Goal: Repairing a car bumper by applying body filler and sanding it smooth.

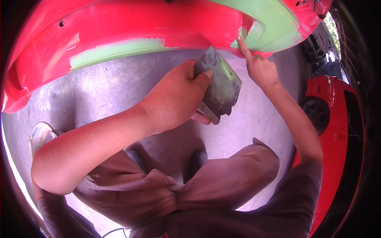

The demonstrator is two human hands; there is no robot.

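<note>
My left hand (pixel 174 93) is closed around a dark grey flat putty plate (pixel 222 93), its thumb on top. The plate is tilted, its edge is uneven, and a dab of light green filler (pixel 226 68) lies on its upper part. A metal strip (pixel 208 113) shows along the plate's lower left edge; I cannot tell whether it is a separate blade. To the right, my right hand (pixel 262 71) stretches out its index finger, the tip at the filler patch on the red bumper (pixel 190 25). The other fingers are curled, with nothing seen in them.
Light green filler (pixel 123 51) runs along the bumper's lower edge, and a larger green area (pixel 278 25) covers its right end. My bent knees (pixel 254 162) are spread below the hands. A red car (pixel 337 131) stands at the right. A round pale container (pixel 41 135) sits at the left.
</note>
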